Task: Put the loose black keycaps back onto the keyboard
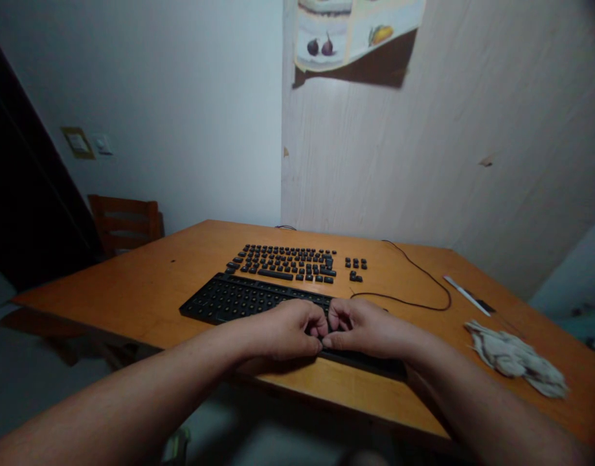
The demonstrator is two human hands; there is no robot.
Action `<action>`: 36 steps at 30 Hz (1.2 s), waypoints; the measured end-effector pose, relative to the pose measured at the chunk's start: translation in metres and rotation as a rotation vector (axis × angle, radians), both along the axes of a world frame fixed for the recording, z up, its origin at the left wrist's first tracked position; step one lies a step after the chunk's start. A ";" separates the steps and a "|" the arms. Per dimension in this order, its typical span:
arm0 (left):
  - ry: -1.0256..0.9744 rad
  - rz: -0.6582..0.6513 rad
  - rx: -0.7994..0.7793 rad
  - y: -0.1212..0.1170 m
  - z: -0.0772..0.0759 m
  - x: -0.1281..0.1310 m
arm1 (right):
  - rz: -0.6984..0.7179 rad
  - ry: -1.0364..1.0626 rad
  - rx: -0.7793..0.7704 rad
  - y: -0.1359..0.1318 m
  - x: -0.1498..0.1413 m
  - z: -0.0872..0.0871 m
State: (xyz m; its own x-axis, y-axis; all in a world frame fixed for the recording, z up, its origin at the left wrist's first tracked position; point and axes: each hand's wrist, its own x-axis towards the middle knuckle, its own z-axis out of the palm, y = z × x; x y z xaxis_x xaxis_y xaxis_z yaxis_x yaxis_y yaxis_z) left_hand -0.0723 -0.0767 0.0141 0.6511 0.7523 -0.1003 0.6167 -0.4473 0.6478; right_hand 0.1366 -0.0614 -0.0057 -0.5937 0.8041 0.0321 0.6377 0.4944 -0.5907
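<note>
A black keyboard (224, 299) with its keycaps off lies along the table's near edge, its left part showing bare round key posts. Both of my hands rest over its right half, close together. My left hand (294, 329) is closed, fingers curled inward and thumb toward the near edge. Facing it, my right hand (368, 327) is closed too, its thumb tip almost meeting the left one. Whatever sits between the fingers is hidden. Behind the keyboard, loose black keycaps (276, 274) are laid out in rows, with smaller groups to the right.
A dark cable (414, 303) loops over the wooden table (132, 285). To the right are a white stick-like object (467, 295) and a crumpled greyish cloth (515, 359). A wooden chair (125, 223) stands at the back left. Walls close off the far side.
</note>
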 end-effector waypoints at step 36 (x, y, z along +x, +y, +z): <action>-0.749 0.551 0.384 0.102 0.020 0.023 | 0.125 -0.030 0.255 -0.025 -0.016 0.014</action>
